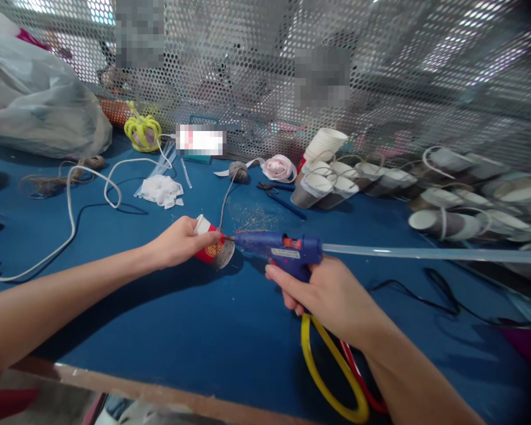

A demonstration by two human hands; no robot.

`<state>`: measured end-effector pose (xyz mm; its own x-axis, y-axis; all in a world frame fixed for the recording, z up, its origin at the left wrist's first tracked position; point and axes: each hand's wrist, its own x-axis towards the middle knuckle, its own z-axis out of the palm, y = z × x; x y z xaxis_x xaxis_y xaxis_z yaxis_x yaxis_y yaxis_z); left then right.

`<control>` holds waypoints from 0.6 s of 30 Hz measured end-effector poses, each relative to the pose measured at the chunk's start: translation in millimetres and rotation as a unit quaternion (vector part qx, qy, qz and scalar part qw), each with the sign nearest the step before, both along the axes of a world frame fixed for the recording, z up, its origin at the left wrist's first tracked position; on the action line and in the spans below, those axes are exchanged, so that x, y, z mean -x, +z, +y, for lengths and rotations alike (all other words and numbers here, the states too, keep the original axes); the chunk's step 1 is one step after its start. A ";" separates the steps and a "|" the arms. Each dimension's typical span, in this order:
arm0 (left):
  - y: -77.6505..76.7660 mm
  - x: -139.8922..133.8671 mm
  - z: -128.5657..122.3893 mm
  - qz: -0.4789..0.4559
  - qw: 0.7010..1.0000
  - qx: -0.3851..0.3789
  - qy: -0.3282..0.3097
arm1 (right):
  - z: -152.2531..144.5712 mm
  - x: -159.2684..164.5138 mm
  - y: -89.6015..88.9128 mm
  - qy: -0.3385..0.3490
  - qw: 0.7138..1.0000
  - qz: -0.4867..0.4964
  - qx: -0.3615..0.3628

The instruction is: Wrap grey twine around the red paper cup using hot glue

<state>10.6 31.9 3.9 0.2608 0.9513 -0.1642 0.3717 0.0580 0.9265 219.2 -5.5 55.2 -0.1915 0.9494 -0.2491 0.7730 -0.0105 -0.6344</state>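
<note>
My left hand [183, 242] is closed around a red and white paper cup [209, 251], tilted on its side above the blue table. Grey yarn [224, 254] is wound round one end of the cup. From there a strand runs back to a small yarn ball [238, 171]. In my right hand [327, 295] is a blue hot glue gun [274, 245], its nozzle at the cup beside my left thumb. A long clear glue stick [425, 252] sticks out of its rear. Whether the nozzle touches the cup, I cannot tell.
Yarn-wrapped cups [451, 224] with handles line the back right. Scissors with yellow and red handles [307, 348] lie under my right forearm. Pliers [269, 188], a ribbon roll [279, 168] and white scraps [161, 190] lie further back. A white cable [73, 218] crosses the left side.
</note>
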 end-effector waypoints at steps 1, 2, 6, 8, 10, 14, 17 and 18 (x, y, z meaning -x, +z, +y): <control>0.4 -0.1 -0.3 0.000 1.000 0.000 0.000 | 0.0 0.3 -0.2 -0.002 1.000 0.005 0.000; 0.9 -0.3 -0.5 -0.001 1.000 0.001 0.001 | -0.1 0.5 -0.3 -0.004 1.000 0.010 0.001; 2.1 -1.4 -1.0 -0.009 1.000 0.005 0.008 | -1.0 0.7 -0.4 -0.003 1.000 0.023 0.002; 1.5 -1.6 -0.8 -0.008 1.000 0.004 0.010 | -0.7 0.2 -1.0 -0.002 1.000 0.023 -0.003; 0.4 -1.3 -0.6 -0.006 1.000 0.002 0.011 | 0.2 -0.1 -1.8 -0.003 1.000 0.022 -0.007; -0.7 -0.8 -0.3 -0.006 1.000 0.004 0.011 | 0.6 0.1 -2.4 -0.005 1.000 0.019 0.000; -0.4 -0.9 -0.3 -0.007 1.000 0.003 0.011 | -0.4 0.9 -2.0 -0.007 1.000 0.016 -0.003; -0.1 -1.1 -0.4 -0.007 1.000 0.003 0.011 | -0.7 1.1 -1.8 -0.008 1.000 0.015 -0.005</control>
<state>11.7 31.5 3.8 0.2414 0.9559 -0.1670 0.3580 0.0722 0.9309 218.1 -6.3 53.4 -0.1841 0.9545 -0.2346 0.7531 -0.0164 -0.6577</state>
